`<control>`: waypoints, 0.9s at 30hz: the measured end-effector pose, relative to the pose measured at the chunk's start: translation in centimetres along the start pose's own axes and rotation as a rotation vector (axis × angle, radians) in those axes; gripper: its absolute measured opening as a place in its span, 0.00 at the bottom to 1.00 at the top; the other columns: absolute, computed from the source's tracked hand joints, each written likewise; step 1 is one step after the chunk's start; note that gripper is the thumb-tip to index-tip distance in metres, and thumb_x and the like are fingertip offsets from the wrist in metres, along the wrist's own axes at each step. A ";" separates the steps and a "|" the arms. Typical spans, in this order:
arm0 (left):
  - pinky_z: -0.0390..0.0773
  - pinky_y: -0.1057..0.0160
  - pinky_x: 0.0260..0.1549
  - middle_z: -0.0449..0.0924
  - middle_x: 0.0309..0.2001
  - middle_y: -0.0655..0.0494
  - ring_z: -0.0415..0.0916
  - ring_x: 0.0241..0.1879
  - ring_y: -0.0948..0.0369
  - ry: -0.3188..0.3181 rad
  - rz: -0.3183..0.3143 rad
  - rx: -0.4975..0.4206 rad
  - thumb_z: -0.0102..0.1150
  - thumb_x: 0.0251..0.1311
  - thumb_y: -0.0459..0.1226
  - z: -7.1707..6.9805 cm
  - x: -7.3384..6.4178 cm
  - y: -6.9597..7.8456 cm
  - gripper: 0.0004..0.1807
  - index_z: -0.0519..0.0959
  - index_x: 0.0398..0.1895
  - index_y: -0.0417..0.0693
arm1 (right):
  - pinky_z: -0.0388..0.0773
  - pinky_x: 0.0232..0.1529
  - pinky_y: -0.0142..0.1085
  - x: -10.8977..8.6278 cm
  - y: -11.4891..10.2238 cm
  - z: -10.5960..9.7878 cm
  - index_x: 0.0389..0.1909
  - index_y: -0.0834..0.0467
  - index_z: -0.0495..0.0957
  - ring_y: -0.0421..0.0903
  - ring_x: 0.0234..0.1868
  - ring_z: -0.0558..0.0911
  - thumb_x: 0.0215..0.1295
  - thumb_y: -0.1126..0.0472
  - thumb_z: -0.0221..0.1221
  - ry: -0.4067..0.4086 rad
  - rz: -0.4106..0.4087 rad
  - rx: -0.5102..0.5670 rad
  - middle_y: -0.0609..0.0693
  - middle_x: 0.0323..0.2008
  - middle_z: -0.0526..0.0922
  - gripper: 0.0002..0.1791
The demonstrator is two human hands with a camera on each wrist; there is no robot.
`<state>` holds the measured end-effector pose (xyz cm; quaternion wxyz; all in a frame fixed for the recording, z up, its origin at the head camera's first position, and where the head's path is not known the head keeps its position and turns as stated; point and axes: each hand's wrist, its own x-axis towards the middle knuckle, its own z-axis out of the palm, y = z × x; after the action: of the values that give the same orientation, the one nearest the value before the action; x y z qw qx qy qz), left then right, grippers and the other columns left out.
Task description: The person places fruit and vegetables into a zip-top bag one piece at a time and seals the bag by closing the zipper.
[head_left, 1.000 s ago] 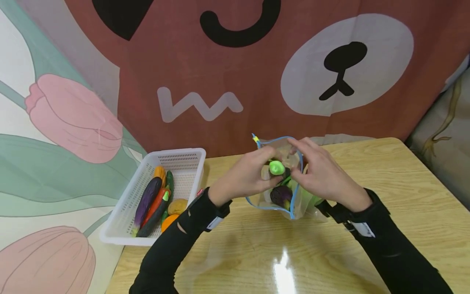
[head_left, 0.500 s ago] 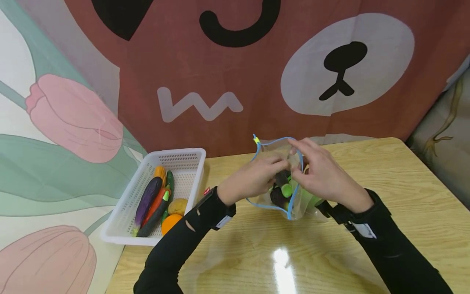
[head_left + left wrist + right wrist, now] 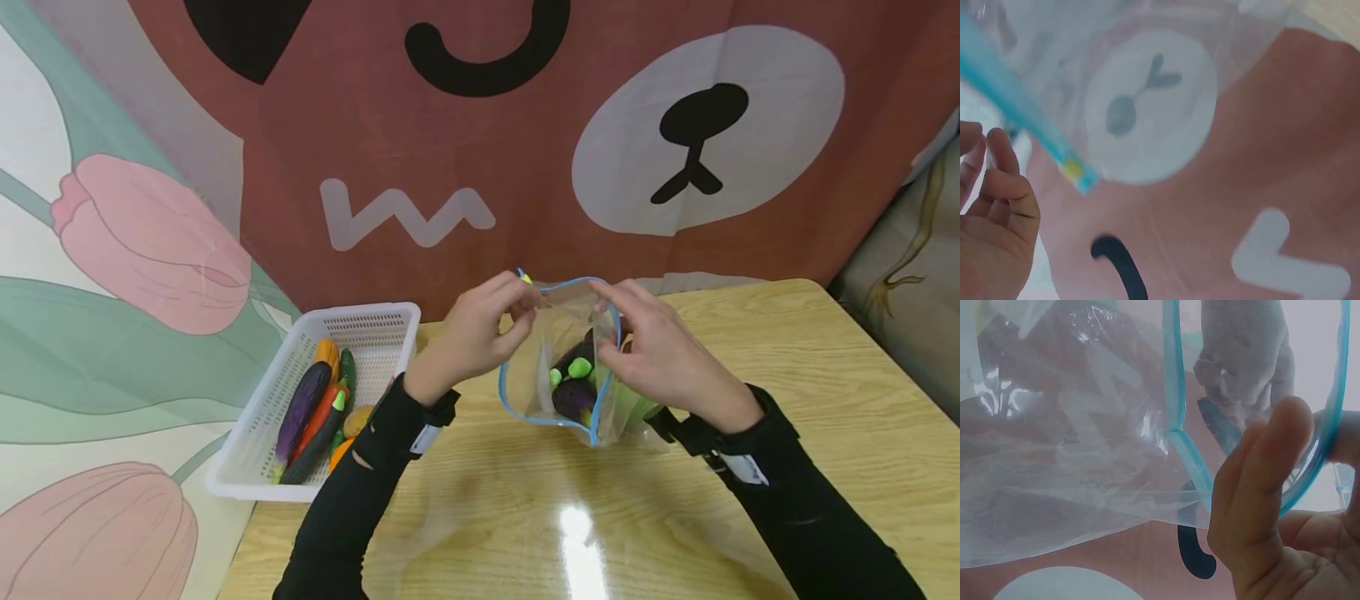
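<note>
A clear zip bag point(image 3: 551, 333) with a blue-edged mouth stands open on the table, a yellow mark at its far left corner. Inside are dark vegetables with bright green ends point(image 3: 580, 368) and a dark purple one point(image 3: 573, 400); something pale green shows through the right side. My right hand point(image 3: 667, 358) grips the bag's right rim, fingers and thumb about the blue edge point(image 3: 1175, 375). By the far left corner is my left hand point(image 3: 480, 325), its fingers loosely bent. In the left wrist view the left hand point(image 3: 997, 212) shows nothing between its fingers, beside the blue edge point(image 3: 1041, 125).
A white perforated basket point(image 3: 412, 321) stands left on the wooden table point(image 3: 495, 533). It holds a purple eggplant point(image 3: 302, 408), a dark vegetable with a green tip point(image 3: 318, 442), a red one, green ones and yellow-orange ones. A printed cloth point(image 3: 375, 275) hangs behind the table.
My left hand lowered a dark green-ended vegetable into the bag, let go of it, then moved up and left to the bag's far left corner. The right hand stays at the rim.
</note>
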<state>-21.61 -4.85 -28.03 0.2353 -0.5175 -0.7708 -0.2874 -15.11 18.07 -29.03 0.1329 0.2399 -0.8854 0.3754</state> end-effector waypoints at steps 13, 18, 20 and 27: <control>0.68 0.59 0.25 0.73 0.29 0.53 0.70 0.26 0.55 -0.033 -0.536 0.171 0.50 0.58 0.27 -4.2 -6.4 -7.6 0.06 0.74 0.36 0.43 | 0.66 0.21 0.31 -0.1 -0.2 0.2 0.67 0.65 0.61 0.41 0.24 0.68 0.55 0.73 0.52 -0.015 0.009 0.010 0.52 0.44 0.70 0.34; 0.71 0.55 0.29 0.76 0.35 0.46 0.72 0.30 0.52 -0.108 -0.746 0.243 0.51 0.58 0.28 -5.8 -8.9 -10.3 0.10 0.74 0.44 0.39 | 0.66 0.21 0.32 0.0 -0.3 0.1 0.68 0.64 0.60 0.41 0.24 0.68 0.55 0.72 0.52 -0.023 0.014 0.008 0.51 0.45 0.70 0.35; 0.72 0.53 0.32 0.76 0.38 0.42 0.73 0.33 0.50 -0.162 -0.839 0.269 0.51 0.59 0.30 -6.4 -10.0 -11.1 0.13 0.74 0.47 0.37 | 0.67 0.21 0.32 0.0 -0.3 0.1 0.68 0.64 0.60 0.42 0.24 0.68 0.55 0.72 0.52 -0.025 0.018 0.013 0.51 0.45 0.69 0.35; 0.65 0.54 0.28 0.69 0.28 0.41 0.64 0.26 0.51 -0.418 -1.124 0.335 0.49 0.59 0.31 -8.2 -14.4 -12.7 0.07 0.72 0.33 0.32 | 0.68 0.22 0.31 0.0 -0.2 0.1 0.67 0.65 0.61 0.42 0.25 0.70 0.54 0.72 0.52 -0.026 0.011 0.013 0.51 0.44 0.69 0.35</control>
<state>-27.85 -23.80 -34.13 -0.0299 -0.0340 -0.9898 -0.1351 -15.01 17.94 -28.99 0.1178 0.2408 -0.8859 0.3786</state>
